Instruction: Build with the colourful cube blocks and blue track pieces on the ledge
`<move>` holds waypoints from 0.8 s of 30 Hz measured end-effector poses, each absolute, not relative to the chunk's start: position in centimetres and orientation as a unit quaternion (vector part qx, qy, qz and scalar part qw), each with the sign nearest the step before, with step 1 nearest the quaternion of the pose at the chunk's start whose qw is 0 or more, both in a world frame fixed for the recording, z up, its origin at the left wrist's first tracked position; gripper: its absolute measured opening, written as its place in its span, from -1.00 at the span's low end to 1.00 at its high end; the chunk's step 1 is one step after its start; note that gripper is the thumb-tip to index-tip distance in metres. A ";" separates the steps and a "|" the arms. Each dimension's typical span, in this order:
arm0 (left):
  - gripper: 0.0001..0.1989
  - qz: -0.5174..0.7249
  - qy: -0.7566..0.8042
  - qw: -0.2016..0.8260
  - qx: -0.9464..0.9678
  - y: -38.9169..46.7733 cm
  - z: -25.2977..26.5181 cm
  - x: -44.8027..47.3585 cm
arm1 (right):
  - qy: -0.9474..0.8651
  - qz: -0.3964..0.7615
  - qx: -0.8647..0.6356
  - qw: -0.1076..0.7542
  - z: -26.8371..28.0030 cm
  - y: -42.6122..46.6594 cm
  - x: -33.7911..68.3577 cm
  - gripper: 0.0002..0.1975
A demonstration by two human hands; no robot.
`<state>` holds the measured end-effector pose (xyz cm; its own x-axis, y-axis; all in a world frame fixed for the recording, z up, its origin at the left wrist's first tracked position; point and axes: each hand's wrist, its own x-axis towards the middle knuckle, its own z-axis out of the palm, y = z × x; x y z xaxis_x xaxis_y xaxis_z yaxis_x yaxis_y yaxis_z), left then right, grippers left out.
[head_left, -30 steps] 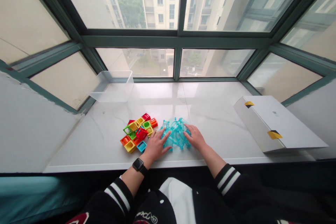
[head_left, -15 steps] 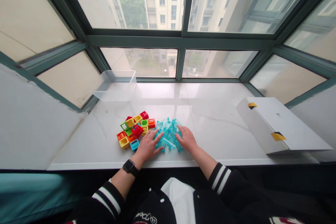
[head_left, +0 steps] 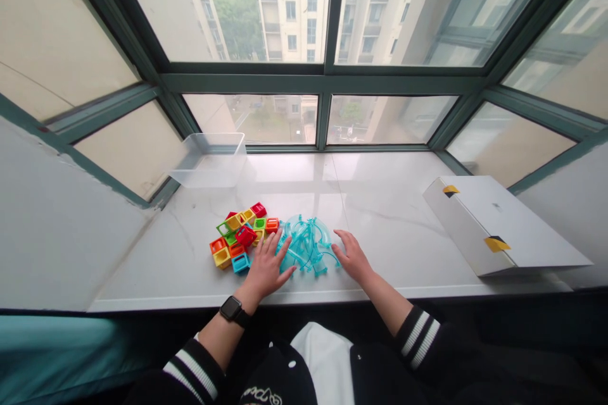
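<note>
A heap of translucent blue plastic pieces (head_left: 308, 245), some curved and some thin, lies on the white sill near its front edge. My left hand (head_left: 266, 266) is open at the heap's left side, fingers spread between it and the coloured blocks. On the right, my right hand (head_left: 352, 255) is open too, its fingertips beside the heap's edge; whether they touch a piece I cannot tell. The pile of hollow plastic blocks (head_left: 245, 236) in red, yellow, green, orange and blue sits left of the heap, partly behind my left fingers.
A clear plastic tub (head_left: 209, 168) stands at the back left by the window. To the right is a white box (head_left: 503, 221) with yellow-and-black tape tabs. The marble-look sill (head_left: 389, 202) ends at a front edge close to my body; window frames (head_left: 285, 83) bound it behind.
My right hand has drawn away to the right, off the blue heap. The heap looks rearranged, with a curved piece now near my right fingertips. My left hand has shifted slightly left.
</note>
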<state>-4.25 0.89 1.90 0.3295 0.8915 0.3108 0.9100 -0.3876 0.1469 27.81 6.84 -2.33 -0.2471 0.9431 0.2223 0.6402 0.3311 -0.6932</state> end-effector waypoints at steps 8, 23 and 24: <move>-0.80 -0.299 -0.489 0.022 -0.820 -3.0 1.7 -1.5 | -0.744 0.173 -0.545 0.346 -5.4 1.3 32.5 -0.56; -0.63 -0.270 -0.512 -0.017 -0.816 -5.0 -2.6 -1.1 | -0.734 0.137 -0.564 0.352 -5.3 1.2 31.4 -0.51; -0.62 -0.270 -0.513 -0.017 -0.814 -5.0 -2.5 -1.0 | -0.734 0.138 -0.564 0.352 -5.3 1.2 31.4 -0.51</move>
<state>-1.00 -5.01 -2.51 0.3268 0.8452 0.4228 0.8270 -0.4723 0.3050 31.39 1.16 -5.29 -0.1160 0.9249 0.3621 0.7305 0.3264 -0.5998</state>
